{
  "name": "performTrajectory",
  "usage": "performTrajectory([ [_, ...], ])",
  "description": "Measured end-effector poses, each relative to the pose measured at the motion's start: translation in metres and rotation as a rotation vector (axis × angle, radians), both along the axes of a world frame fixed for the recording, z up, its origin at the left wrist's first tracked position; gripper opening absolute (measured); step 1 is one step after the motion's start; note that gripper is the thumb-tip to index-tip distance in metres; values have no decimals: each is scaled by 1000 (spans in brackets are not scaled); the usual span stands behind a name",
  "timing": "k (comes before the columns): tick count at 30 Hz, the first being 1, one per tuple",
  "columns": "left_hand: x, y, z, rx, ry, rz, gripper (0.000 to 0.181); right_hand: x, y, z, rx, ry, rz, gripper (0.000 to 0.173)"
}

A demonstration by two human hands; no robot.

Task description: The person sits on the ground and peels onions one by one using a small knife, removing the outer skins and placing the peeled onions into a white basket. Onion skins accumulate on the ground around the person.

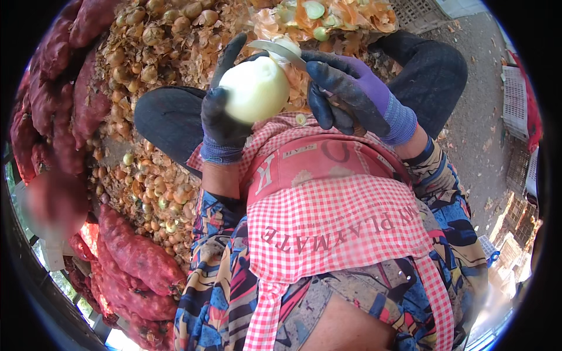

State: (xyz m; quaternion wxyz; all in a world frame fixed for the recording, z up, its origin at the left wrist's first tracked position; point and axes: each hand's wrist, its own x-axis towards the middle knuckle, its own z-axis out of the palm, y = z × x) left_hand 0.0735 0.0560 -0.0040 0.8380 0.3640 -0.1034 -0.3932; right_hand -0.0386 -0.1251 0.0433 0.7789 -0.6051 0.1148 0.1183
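A large, pale peeled onion [256,91] rests in my left hand [221,109], which wears a dark-coated glove and has the thumb and fingers around the onion's left side and underside. My right hand [351,92], in a purple glove with dark coating, is closed on a knife; its handle is mostly hidden by the fingers. The knife's curved metal blade [281,51] points left, just above the onion's upper right edge. Whether blade and onion touch, I cannot tell. Behind the blade lie loose onion skins and a pale piece of onion, partly covered.
Unpeeled onions [153,35] and dry skins cover the ground ahead and to the left. Peeled onions [314,9] lie among skins at the top. Full red mesh sacks [136,250] line the left side. Plastic crates [516,103] stand at the right. My bent knees flank the work.
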Motion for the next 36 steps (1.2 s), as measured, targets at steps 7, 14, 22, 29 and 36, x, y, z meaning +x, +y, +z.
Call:
performTrajectory([
  [7, -7, -3, -44, -387, 557, -162, 73, 17, -29, -41, -290, -76, -246, 64],
  [14, -16, -12, -15, -196, 431, 10, 60, -7, 22, -33, -440, -385, -162, 72],
  [22, -30, -11, 0, -69, 320, 132, 55, -2, 31, -38, -984, -512, -158, 71],
  [29, -33, -12, -16, -48, 291, 130, 56, -8, 34, -61, -979, -487, -189, 70],
  [36, -30, -6, -16, -196, 301, 141, 69, -2, 0, -98, -856, -47, -318, 67],
])
